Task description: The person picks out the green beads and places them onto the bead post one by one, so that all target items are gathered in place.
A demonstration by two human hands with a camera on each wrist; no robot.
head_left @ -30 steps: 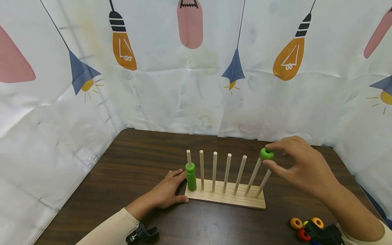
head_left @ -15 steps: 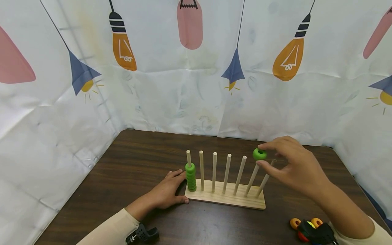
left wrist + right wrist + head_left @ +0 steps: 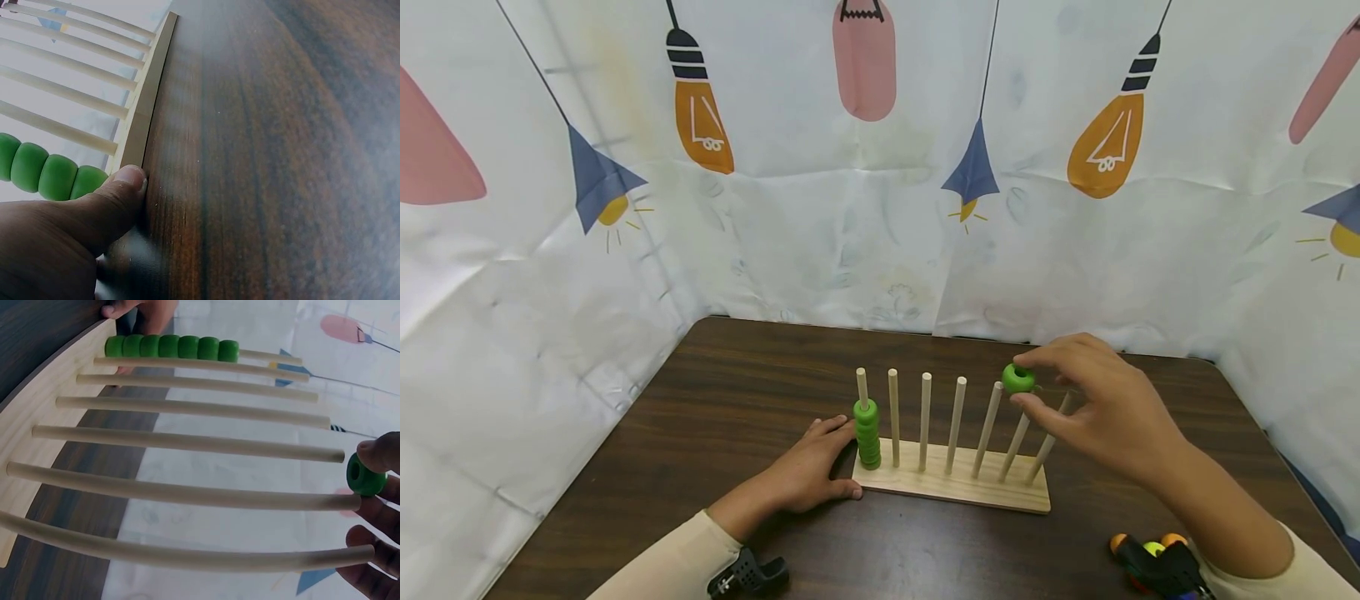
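Note:
A pale wooden peg rack stands on the table, with several upright pegs in a row. Green beads are stacked on its leftmost peg, whose top sticks out above them. My left hand holds the rack's left end; in the left wrist view its thumb lies against the base's edge. A single green bead is pinched between thumb and index finger of my right hand, up at peg-top height. It shows just right of the third peg from the right. The right wrist view shows the bead's hole facing the pegs.
Orange and yellow beads lie at the table's right front, partly hidden by the black wrist device on my right arm. Another black device sits on my left wrist. A white printed curtain hangs behind the dark table.
My right hand has moved left with the green bead, from near the rightmost pegs towards the third peg from the right. The left hand and the rack have stayed in place.

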